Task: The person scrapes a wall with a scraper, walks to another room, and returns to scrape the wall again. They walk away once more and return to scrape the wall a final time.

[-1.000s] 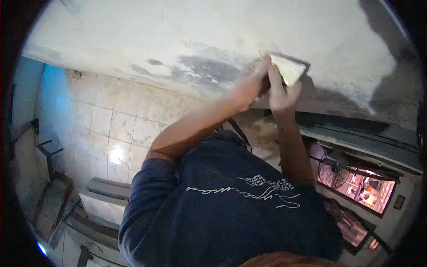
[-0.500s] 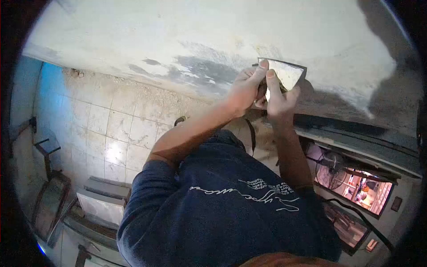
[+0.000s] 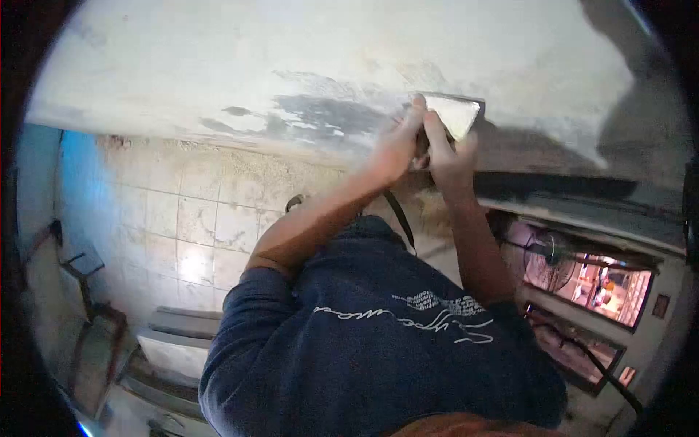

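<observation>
At the left, a tiled floor [image 3: 196, 211], with dry crumbs [image 3: 247, 164] lying along the foot of a pale wall [image 3: 218, 65]. On this wall, some dark grey patches [image 3: 320, 113]. Lower, towards the middle, a dark blue shirt [image 3: 378, 328]. Above it, the left hand [image 3: 397, 142], with the thumb on the near face of a shiny metal blade [image 3: 457, 116], close to its left corner; other fingers bent behind, partly hidden. Pinching the blade, as far as visible.

Next, the blade itself, in front of the wall: wide edge upward, narrower part down between the hands, most of the bright face free to the right of both thumbs. Upper edge at the wall, but not possible to tell if fully touching.

Then the right hand [image 3: 455, 156], pinching the blade also: thumb on the same face, just beside the left thumb, other fingers not clear. Thumbs placed so near probably for sharing the pressure and against tilting of the blade.

Further right, well apart from the hands, a round fan [image 3: 550, 258] and a bright opening [image 3: 611, 295].
</observation>
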Motion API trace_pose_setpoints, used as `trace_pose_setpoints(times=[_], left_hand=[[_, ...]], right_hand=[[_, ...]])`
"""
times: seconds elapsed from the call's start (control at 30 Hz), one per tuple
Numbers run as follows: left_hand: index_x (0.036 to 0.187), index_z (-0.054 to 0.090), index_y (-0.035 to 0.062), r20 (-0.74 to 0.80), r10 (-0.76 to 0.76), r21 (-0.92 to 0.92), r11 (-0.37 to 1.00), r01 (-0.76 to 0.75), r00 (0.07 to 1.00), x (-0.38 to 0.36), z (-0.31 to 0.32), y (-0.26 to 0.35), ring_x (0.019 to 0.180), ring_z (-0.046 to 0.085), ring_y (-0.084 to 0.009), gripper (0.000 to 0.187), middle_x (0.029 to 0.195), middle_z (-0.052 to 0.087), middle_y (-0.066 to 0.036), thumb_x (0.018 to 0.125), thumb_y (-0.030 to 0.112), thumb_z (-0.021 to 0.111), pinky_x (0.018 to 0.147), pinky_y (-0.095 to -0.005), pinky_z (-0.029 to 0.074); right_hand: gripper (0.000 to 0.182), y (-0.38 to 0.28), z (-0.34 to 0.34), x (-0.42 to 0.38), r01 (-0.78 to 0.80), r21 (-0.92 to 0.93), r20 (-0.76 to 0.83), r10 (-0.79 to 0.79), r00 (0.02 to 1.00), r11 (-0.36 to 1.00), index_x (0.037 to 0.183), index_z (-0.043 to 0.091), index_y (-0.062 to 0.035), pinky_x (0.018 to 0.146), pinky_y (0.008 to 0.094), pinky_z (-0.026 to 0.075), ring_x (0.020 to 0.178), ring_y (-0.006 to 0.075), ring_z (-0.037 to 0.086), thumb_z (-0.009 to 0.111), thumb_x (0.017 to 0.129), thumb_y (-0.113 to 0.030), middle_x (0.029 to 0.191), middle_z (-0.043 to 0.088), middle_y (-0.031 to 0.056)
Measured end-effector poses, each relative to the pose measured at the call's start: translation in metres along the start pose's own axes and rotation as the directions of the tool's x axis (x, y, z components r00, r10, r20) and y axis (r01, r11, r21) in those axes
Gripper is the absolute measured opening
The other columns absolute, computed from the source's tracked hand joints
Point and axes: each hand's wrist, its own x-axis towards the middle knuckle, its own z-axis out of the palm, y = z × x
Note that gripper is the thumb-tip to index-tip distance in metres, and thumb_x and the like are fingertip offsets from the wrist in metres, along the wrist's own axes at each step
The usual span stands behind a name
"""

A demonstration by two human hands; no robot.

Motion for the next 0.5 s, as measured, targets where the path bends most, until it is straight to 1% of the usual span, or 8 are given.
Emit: trace_pose_setpoints(times=[0.03, 0.07, 0.13, 0.2, 0.27, 0.3, 0.4, 0.5], left_hand=[[0.088, 0.058, 0.0066, -0.182, 0.179, -0.151, 0.967, -0.207, 0.967, 0.022, 0.007, -0.028, 0.054, 0.053, -0.0103, 0.044, 0.071, 0.057, -0.002, 0.095, 0.047, 0.042, 0.046, -0.0245, 0.043], [0.088, 0.058, 0.0066, -0.192, 0.190, -0.155, 0.963, -0.221, 0.963, 0.018, 0.003, -0.022, 0.054, 0.053, -0.0103, 0.044, 0.071, 0.057, -0.002, 0.095, 0.047, 0.042, 0.046, -0.0245, 0.043], [0.088, 0.058, 0.0069, -0.072, 0.123, -0.287, 0.948, -0.139, 0.990, 0.005, -0.002, -0.007, 0.051, 0.052, -0.0092, 0.042, 0.070, 0.057, -0.001, 0.095, 0.046, 0.043, 0.043, -0.0245, 0.041], [0.089, 0.058, 0.0071, -0.083, 0.141, -0.267, 0.951, -0.159, 0.986, 0.006, 0.009, -0.015, 0.057, 0.054, -0.0096, 0.043, 0.071, 0.058, -0.002, 0.095, 0.047, 0.042, 0.048, -0.0253, 0.044], [0.090, 0.057, 0.0071, -0.175, 0.158, -0.321, 0.924, -0.208, 0.972, 0.014, 0.020, -0.015, 0.060, 0.055, -0.0100, 0.044, 0.070, 0.057, -0.003, 0.095, 0.048, 0.040, 0.050, -0.0260, 0.045], [0.089, 0.057, 0.0065, -0.132, 0.187, -0.169, 0.963, -0.208, 0.973, 0.018, 0.016, -0.020, 0.059, 0.055, -0.0120, 0.048, 0.071, 0.057, -0.004, 0.095, 0.050, 0.038, 0.051, -0.0259, 0.045], [0.091, 0.055, 0.0053, 0.110, 0.125, -0.116, 0.987, -0.112, 0.986, 0.019, -0.010, -0.017, 0.058, 0.054, -0.0161, 0.053, 0.071, 0.057, -0.005, 0.096, 0.053, 0.032, 0.057, -0.0286, 0.046], [0.118, 0.049, 0.0023, 0.011, 0.200, -0.377, 0.908, -0.181, 0.980, -0.009, -0.032, 0.001, 0.101, 0.054, -0.0295, 0.067, 0.111, 0.055, -0.019, 0.092, 0.060, 0.025, 0.089, -0.0419, 0.042]], right_hand=[[0.025, 0.037, 0.002, 0.017, 0.418, -0.068, -0.089, -0.423, 0.902, 0.906, 0.097, 0.062, 0.0064, 0.045, 0.0256, 0.046, 0.054, 0.0123, 0.060, 0.061, 0.088, -0.017, 0.072, 0.065, 0.0085], [0.025, 0.023, 0.006, 0.015, 0.426, -0.066, -0.073, -0.430, 0.900, 0.902, 0.097, 0.062, 0.0064, 0.045, 0.0256, 0.046, 0.054, 0.0123, 0.060, 0.061, 0.088, -0.017, 0.072, 0.065, 0.0085], [0.025, -0.011, 0.012, 0.003, 0.021, -0.030, 0.002, -0.021, 1.000, 0.999, 0.097, 0.062, 0.0058, 0.039, 0.0251, 0.043, 0.052, 0.0096, 0.058, 0.060, 0.088, -0.017, 0.073, 0.064, 0.0081], [0.024, 0.018, 0.003, 0.006, 0.089, -0.015, -0.001, -0.089, 0.996, 0.996, 0.097, 0.062, 0.0050, 0.042, 0.0248, 0.045, 0.055, 0.0097, 0.059, 0.060, 0.088, -0.017, 0.075, 0.065, 0.0083], [0.023, 0.022, 0.001, 0.014, 0.413, -0.045, -0.046, -0.415, 0.909, 0.910, 0.095, 0.063, 0.0038, 0.043, 0.0247, 0.045, 0.054, 0.0097, 0.058, 0.061, 0.088, -0.018, 0.073, 0.065, 0.0078], [0.022, 0.007, -0.001, 0.002, 0.170, 0.033, -0.060, -0.168, 0.984, 0.985, 0.092, 0.063, 0.0033, 0.043, 0.0249, 0.045, 0.052, 0.0102, 0.057, 0.061, 0.088, -0.018, 0.072, 0.064, 0.0071], [0.022, 0.013, -0.006, 0.008, 0.036, 0.070, 0.047, -0.039, 0.998, 0.997, 0.088, 0.062, 0.0033, 0.042, 0.0248, 0.044, 0.050, 0.0106, 0.056, 0.060, 0.089, -0.018, 0.069, 0.062, 0.0069], [0.022, 0.006, -0.006, 0.009, 0.102, 0.148, 0.052, -0.110, 0.993, 0.984, 0.084, 0.061, 0.0035, 0.041, 0.0246, 0.042, 0.047, 0.0109, 0.053, 0.058, 0.090, -0.018, 0.062, 0.059, 0.0067]])
